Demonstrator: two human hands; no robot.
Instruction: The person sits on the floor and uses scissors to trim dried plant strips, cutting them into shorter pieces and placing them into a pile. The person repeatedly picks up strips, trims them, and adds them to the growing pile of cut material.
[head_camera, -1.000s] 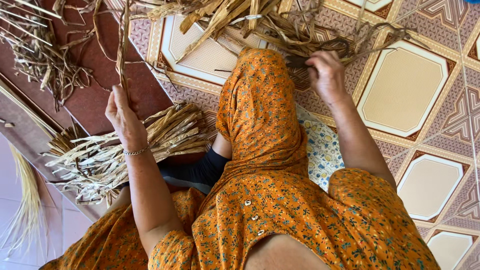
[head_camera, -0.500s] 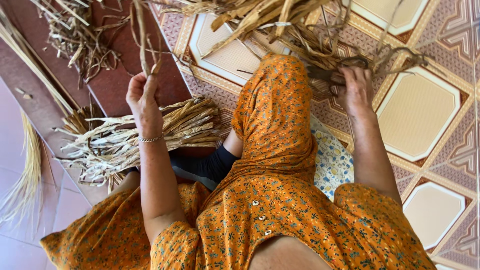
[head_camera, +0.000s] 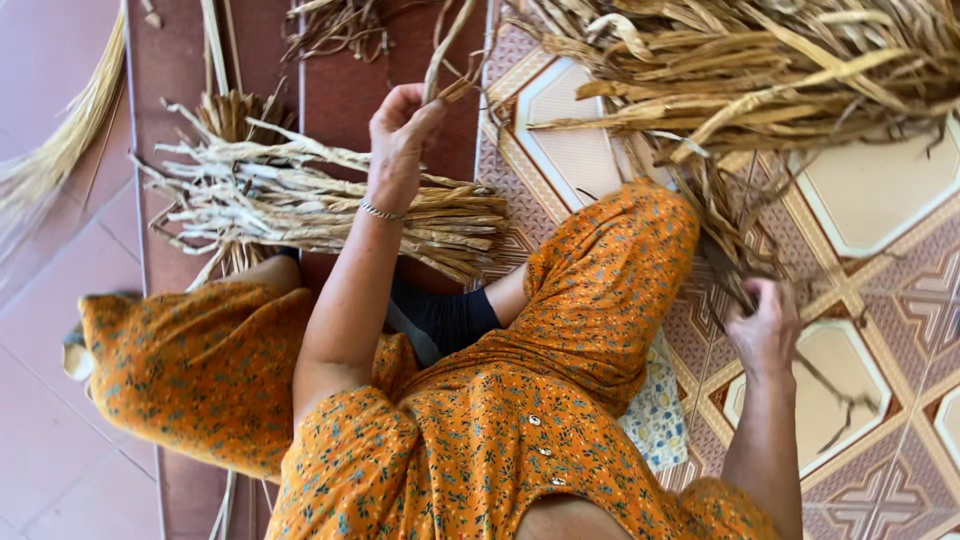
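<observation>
I sit on the floor in an orange flowered dress. My left hand (head_camera: 400, 130), with a thin bracelet at the wrist, is raised and pinches a long dried leaf strip (head_camera: 447, 50) that runs up out of view. Under that arm lies a tied bundle of pale dried strips (head_camera: 300, 200). My right hand (head_camera: 765, 320) is down beside my raised knee and grips the lower ends of brown strips (head_camera: 725, 230) that hang from a big loose heap of dried leaves (head_camera: 760, 70) at the top right.
Patterned floor tiles (head_camera: 860, 200) are on the right and a dark red mat (head_camera: 350, 90) on the left. A sheaf of fine straw (head_camera: 60, 150) lies at the far left. More tangled dry strips (head_camera: 340, 20) lie at the top centre.
The view has swung left and closer. My right hand has dropped from the heap down beside my knee, drawing strips with it. My left hand stays raised on the long strip.
</observation>
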